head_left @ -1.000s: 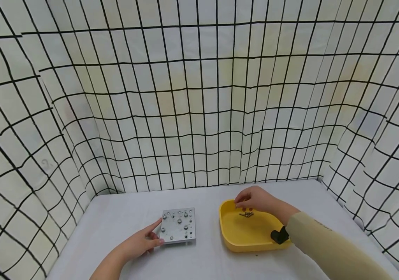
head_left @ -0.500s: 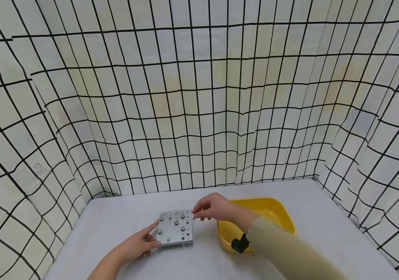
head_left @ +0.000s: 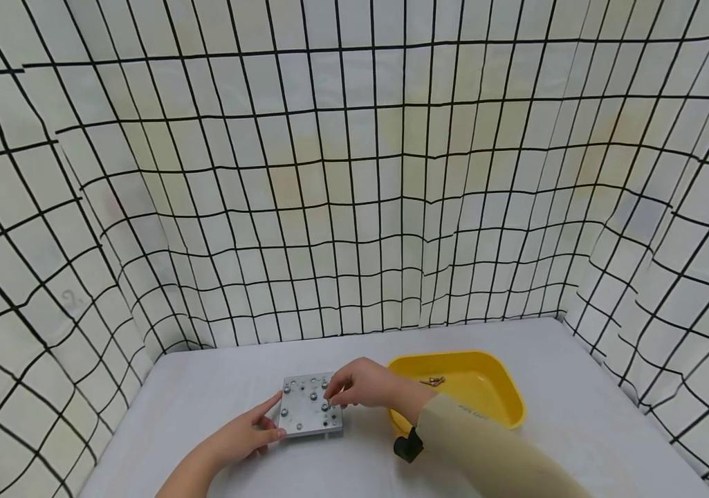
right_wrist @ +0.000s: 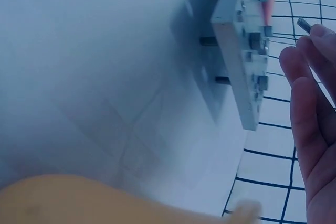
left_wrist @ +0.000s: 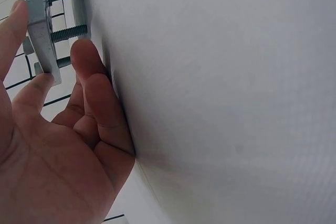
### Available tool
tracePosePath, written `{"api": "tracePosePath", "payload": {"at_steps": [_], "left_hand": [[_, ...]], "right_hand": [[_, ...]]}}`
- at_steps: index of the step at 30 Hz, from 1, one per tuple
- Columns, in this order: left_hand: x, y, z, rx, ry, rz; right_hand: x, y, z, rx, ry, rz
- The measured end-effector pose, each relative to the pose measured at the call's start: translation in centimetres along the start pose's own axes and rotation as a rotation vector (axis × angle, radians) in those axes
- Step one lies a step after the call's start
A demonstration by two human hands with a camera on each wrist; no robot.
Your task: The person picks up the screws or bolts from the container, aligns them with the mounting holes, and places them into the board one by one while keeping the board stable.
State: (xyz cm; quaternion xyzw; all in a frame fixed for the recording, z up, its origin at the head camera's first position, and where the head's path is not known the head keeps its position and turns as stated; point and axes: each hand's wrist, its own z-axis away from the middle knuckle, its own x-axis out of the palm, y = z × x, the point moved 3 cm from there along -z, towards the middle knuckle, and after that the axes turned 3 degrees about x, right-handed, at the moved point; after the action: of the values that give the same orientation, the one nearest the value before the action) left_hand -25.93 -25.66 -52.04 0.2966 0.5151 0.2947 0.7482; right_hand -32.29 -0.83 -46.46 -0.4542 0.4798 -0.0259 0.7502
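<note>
A square silver metal plate (head_left: 301, 413) with holes and several bolts stands slightly raised over the white table. Bolt shanks (left_wrist: 69, 33) stick out of its underside in the left wrist view. My left hand (head_left: 243, 437) grips the plate's left edge, its other fingers bent below, by the tabletop. Over the plate's right half is my right hand (head_left: 363, 384). It pinches a small screw (right_wrist: 303, 25), whose threaded end shows past the fingertips in the right wrist view. That end is apart from the plate. The right fingers hide part of the plate in the head view.
A yellow tray (head_left: 518, 404) stands to the right of the plate, partly behind the right forearm. Several loose screws (head_left: 434, 381) lie in it. A black device (head_left: 408, 446) sits at the right wrist. White curtains with black grid lines (head_left: 354, 207) surround the table.
My right hand has moved left from above the tray to over the plate, carrying a screw. The left hand keeps its grip on the plate. The head view has shifted slightly.
</note>
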Motion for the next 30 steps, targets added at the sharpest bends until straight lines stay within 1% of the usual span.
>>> {"api": "tracePosePath", "payload": {"at_steps": [5,11,19,25,30], "left_hand": [[-0.1,-0.1,0.2,-0.009,0.010,-0.003],[-0.1,0.1,0.5,-0.002,0.008,0.008],[-0.1,0.3,0.4,0.003,0.003,0.003],[-0.2,0.3,0.6,0.024,0.007,0.004],[-0.1,0.1,0.4,0.017,0.006,0.012]], "right_hand": [[1.4,-0.2,-0.6,0.023,-0.030,0.074],[2.5,-0.5,-1.1,0.016,-0.043,0.191],[2.9,-0.8,-1.0,-0.084,-0.068,0.391],[2.8,-1.1,-0.7,-0.116,-0.074,0.389],[2.5,-0.9,-0.5,-0.088,-0.065,0.357]]}}
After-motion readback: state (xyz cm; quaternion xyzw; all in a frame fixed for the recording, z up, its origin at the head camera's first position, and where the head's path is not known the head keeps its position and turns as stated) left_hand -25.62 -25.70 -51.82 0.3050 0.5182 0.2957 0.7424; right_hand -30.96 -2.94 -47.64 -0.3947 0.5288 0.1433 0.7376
